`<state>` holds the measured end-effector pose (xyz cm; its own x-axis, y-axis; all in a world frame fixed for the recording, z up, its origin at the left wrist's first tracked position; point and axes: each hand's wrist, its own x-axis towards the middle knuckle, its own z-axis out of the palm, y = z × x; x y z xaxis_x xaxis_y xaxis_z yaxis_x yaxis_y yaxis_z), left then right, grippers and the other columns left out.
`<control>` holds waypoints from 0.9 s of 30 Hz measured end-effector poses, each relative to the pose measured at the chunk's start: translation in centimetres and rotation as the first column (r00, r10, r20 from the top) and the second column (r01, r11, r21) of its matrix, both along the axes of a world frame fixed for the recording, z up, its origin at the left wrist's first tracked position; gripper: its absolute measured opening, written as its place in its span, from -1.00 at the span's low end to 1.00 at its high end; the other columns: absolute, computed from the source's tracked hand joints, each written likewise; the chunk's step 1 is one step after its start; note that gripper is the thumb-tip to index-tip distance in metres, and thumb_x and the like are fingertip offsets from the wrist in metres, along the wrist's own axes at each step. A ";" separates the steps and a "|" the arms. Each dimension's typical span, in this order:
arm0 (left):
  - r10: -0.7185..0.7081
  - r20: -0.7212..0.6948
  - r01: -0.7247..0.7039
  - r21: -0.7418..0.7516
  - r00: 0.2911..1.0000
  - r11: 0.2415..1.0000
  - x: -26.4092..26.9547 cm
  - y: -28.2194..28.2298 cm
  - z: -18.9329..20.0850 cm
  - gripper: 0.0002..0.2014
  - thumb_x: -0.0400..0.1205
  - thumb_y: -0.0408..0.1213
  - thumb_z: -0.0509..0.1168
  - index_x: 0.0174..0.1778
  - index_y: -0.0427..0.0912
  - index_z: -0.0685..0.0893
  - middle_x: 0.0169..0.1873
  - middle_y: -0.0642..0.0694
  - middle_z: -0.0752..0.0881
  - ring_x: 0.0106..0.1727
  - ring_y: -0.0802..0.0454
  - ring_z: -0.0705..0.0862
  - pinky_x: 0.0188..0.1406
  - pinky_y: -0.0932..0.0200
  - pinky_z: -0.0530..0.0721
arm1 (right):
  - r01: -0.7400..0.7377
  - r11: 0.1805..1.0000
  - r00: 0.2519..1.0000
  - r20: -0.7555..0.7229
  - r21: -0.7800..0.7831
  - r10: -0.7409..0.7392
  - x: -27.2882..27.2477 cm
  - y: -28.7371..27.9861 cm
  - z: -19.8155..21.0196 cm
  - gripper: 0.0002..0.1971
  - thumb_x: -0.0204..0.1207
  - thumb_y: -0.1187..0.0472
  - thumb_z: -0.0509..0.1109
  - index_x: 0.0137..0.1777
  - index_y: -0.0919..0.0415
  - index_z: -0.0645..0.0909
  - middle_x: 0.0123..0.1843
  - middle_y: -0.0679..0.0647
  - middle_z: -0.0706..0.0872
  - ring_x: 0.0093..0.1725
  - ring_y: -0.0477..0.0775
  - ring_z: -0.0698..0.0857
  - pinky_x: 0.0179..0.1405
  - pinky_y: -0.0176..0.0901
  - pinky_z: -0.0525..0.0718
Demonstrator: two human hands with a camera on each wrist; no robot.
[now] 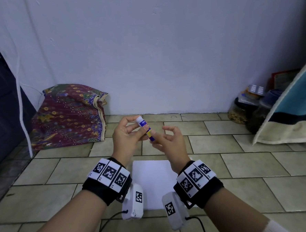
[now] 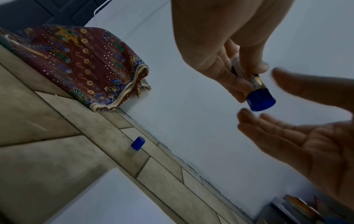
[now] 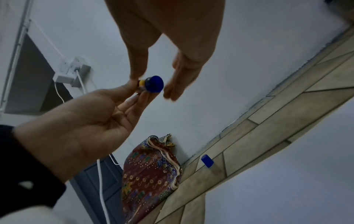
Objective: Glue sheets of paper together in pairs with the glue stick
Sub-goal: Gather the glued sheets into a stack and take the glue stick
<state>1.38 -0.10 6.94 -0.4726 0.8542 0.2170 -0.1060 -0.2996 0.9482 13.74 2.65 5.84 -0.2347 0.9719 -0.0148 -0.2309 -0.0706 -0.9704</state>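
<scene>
Head view: the left hand holds the glue stick in the air above the far edge of the paper, its fingers and thumb curled round the barrel. The stick is tilted, white end up and away, blue end down toward the right hand. The blue band of its label carries white lettering, too small and turned to read. The right hand is loosely spread, fingers relaxed, its fingertips at the stick's lower end without a clear grip. The paper, a white sheet or stack, lies flat on the tiled floor between the two wrists. A folded batik cloth lies against the wall, left of and beyond the paper; jars stand far to the paper's right.

Left wrist view: the left hand's fingers pinch the stick's barrel, whose blue knob end points at the right hand's open palm, just apart from its fingertips. A blue cap stands alone on the floor, beyond the paper's corner and near the wall.

Right wrist view: the right hand's thumb and fingers flank the blue knob, spread and not closed on it. The cap stands on a tile beside the paper's far edge, between the paper and the cloth.
</scene>
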 end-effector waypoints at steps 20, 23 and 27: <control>-0.041 -0.288 -0.011 -0.174 0.957 0.985 -5.5 1.3 -2.0 -0.79 0.66 -0.32 0.30 0.19 -0.05 0.66 -0.27 0.03 0.61 -0.27 0.17 0.59 -0.28 0.24 0.60 | -0.786 0.618 -0.134 0.974 0.007 -0.181 -2.5 8.5 -0.1 -0.65 0.58 0.14 0.32 0.36 0.11 0.51 0.32 0.10 0.60 0.28 0.14 0.58 0.19 -0.03 0.58; -0.099 -0.325 0.025 -0.226 0.940 0.974 -6.0 1.5 -2.9 -0.77 0.71 -0.28 0.23 0.25 0.00 0.64 -0.30 -0.03 0.58 -0.42 0.20 0.53 -0.42 0.32 0.52 | -0.840 0.529 -0.256 0.948 -0.122 -0.189 -5.0 9.7 -1.6 -0.50 0.56 0.20 0.37 0.49 0.18 0.38 0.34 0.17 0.57 0.32 0.19 0.55 0.18 0.00 0.55; -0.086 -0.346 -0.017 -0.283 0.934 0.959 -6.6 2.3 -3.4 -0.82 0.71 -0.24 0.22 0.09 0.06 0.70 -0.33 -0.02 0.60 -0.36 0.10 0.49 -0.34 0.27 0.43 | -0.859 0.498 -0.252 0.944 -0.117 -0.213 -8.1 10.5 -3.3 -0.34 0.46 0.31 0.42 0.55 0.17 0.28 0.43 0.15 0.49 0.32 0.22 0.55 0.04 0.00 0.52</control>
